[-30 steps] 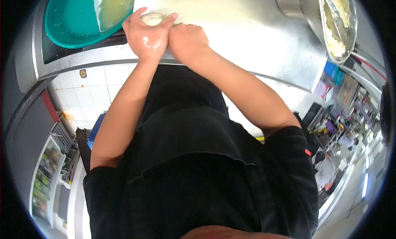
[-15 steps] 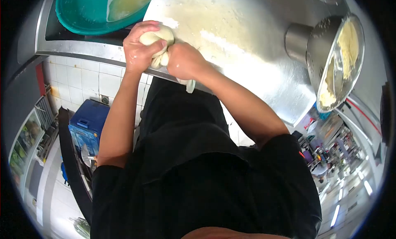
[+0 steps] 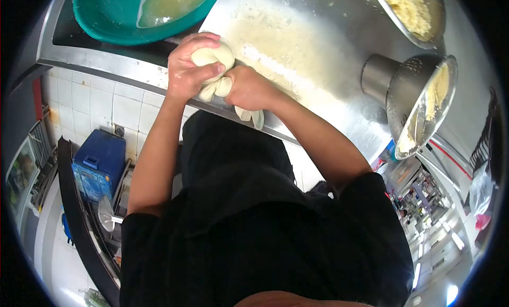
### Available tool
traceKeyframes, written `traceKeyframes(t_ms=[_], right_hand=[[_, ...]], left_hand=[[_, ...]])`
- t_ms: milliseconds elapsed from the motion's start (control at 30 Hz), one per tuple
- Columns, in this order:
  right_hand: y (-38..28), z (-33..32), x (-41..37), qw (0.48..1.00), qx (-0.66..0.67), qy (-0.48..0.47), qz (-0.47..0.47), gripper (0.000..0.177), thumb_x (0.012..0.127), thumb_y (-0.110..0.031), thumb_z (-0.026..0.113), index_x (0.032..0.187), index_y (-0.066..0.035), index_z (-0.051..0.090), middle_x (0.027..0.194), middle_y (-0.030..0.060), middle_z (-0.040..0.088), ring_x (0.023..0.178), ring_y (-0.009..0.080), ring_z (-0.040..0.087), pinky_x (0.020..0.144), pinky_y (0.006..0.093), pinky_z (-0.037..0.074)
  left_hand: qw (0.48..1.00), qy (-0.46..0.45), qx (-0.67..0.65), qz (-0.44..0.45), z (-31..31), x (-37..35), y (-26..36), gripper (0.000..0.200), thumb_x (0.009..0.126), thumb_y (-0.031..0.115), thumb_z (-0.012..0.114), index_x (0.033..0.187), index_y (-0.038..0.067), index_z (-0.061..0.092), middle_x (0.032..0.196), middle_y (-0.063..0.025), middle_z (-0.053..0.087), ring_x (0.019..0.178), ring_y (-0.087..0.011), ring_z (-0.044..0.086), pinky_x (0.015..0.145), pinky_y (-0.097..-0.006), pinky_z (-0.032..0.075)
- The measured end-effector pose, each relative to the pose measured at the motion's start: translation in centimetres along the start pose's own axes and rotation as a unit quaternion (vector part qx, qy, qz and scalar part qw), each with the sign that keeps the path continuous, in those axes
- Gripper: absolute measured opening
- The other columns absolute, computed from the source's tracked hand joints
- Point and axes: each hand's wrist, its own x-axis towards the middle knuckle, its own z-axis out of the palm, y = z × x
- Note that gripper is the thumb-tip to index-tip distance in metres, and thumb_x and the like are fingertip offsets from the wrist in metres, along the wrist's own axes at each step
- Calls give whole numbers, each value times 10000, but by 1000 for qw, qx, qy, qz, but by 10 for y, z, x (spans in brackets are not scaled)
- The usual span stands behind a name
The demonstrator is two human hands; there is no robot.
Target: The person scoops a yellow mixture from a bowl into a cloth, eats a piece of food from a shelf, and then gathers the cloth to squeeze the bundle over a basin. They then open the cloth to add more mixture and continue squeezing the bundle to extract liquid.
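A wet, cream-coloured cloth bag (image 3: 214, 56) bulges round at one end and is twisted tight at its neck. My left hand (image 3: 185, 76) wraps round the bulge, its thumb lying across the cloth. Closed in a fist on the twisted neck is my right hand (image 3: 253, 88), pressed close beside the left one. The loose tail of the cloth hangs below the right fist at the counter's front edge. What fills the bag is hidden.
A green basin (image 3: 101, 28) holding cloudy yellowish liquid (image 3: 172, 7) stands at upper left. On the wet steel counter (image 3: 318, 58), a perforated metal bowl (image 3: 408, 89) with pale yellow mash leans at right. Behind it sits another bowl (image 3: 437, 20) of yellow crumbs. A blue box (image 3: 101, 158) is below left.
The camera view has shifted, bringing more of the far bowl into sight. Both hands keep their grip on the cloth bag, and more of its loose tail shows.
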Motion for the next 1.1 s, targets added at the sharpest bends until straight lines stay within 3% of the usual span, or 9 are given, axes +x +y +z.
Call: traceKeyframes(t_ms=[167, 267, 400, 567, 633, 700, 767, 933, 1100], right_hand=[[-17, -16, -2, 994, -104, -38, -2, 257, 638, -96, 648, 872, 8, 672, 916, 226, 655, 882, 351, 641, 792, 393, 507], [-33, -34, -7, 969, -233, -82, -27, 272, 597, -117, 688, 843, -3, 685, 883, 207, 669, 863, 316, 655, 754, 381, 512], [-29, -38, 1, 957, -266, -117, 2, 344, 541, -100, 729, 860, 18, 672, 888, 202, 662, 854, 321, 641, 740, 382, 502], [-67, -37, -15, 925, -375, -55, 8, 442, 561, -140, 747, 932, 66, 624, 863, 190, 647, 832, 302, 639, 742, 358, 503], [-73, -44, -32, 980, -160, -116, -21, 669, 616, -191, 745, 1145, 123, 481, 1048, 236, 582, 984, 310, 604, 825, 346, 487], [-42, -25, -27, 963, -265, -50, 13, 882, 666, -300, 768, 1266, 154, 309, 1238, 277, 438, 1143, 320, 518, 911, 349, 451], [-26, -8, -25, 960, -190, 150, -143, 1019, 668, -452, 778, 1351, 77, 237, 1344, 294, 341, 1095, 400, 552, 901, 382, 470], [-33, 26, -27, 930, -151, 217, -257, 442, 798, -264, 678, 1140, -1, 579, 1063, 170, 647, 903, 322, 655, 847, 365, 503], [-25, 29, -16, 907, -113, 227, -337, 451, 737, -170, 684, 1136, 4, 568, 1120, 212, 615, 993, 347, 626, 881, 388, 490]], left_hand=[[999, 20, 39, 9, 6, -3, 8, 327, 657, 35, 767, 971, 37, 676, 1095, -130, 625, 1051, -256, 558, 911, -366, 438], [919, -53, 357, 157, 13, -19, 30, 375, 722, 152, 721, 1093, 115, 675, 1327, -132, 488, 1251, -393, 381, 1083, -471, 280], [859, -127, 494, 40, 24, -42, 73, 879, 486, 220, 832, 1291, 104, 498, 1344, -202, 368, 1283, -436, 308, 1103, -480, 269], [864, 61, 494, 77, 44, -32, 47, 661, 499, 195, 813, 1117, 112, 593, 1246, -158, 419, 1173, -407, 385, 1008, -491, 353], [876, 65, 469, 89, 46, -36, 42, 559, 510, 188, 792, 1033, 103, 613, 1184, -156, 448, 1093, -397, 427, 940, -486, 383], [872, 83, 468, 112, 51, -44, 40, 464, 546, 160, 750, 984, 94, 611, 1142, -156, 463, 1032, -390, 446, 880, -483, 393], [865, 73, 491, 74, 61, -60, 36, 383, 605, 163, 708, 972, 101, 616, 1147, -156, 467, 1030, -386, 449, 881, -491, 389], [857, 74, 503, 84, 61, -73, 43, 313, 700, 246, 644, 974, 96, 659, 1140, -146, 495, 1105, -373, 445, 950, -485, 365], [888, 19, 453, 71, 43, -73, 23, 347, 674, 308, 661, 967, 123, 665, 1088, -104, 525, 1040, -362, 472, 894, -490, 385]])
